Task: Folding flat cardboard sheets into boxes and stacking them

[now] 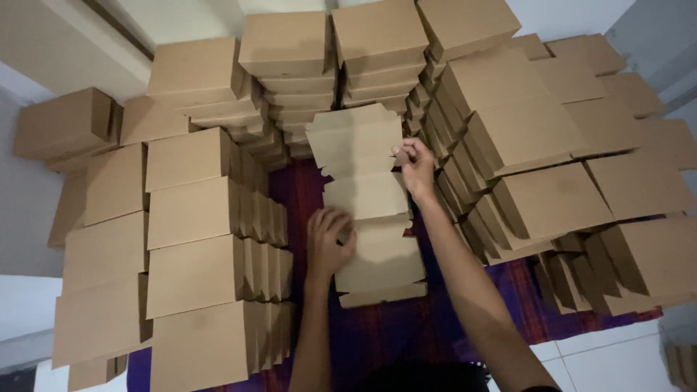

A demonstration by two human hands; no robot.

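Note:
A flat, unfolded brown cardboard box blank [367, 196] lies stretched out in the middle, over a purple checked cloth [392, 330]. My left hand [328, 243] presses down on the blank's left edge near its middle, fingers curled over the cardboard. My right hand [416, 165] pinches the blank's right edge farther up, next to a side flap. The near end of the blank [381, 290] is slightly lifted.
Folded cardboard boxes surround the work spot: stacked rows at the left [192, 254], piles at the back [330, 65] and leaning rows at the right [537, 160]. White floor tiles [617, 356] show at the lower right. A white wall [43, 43] stands at the upper left.

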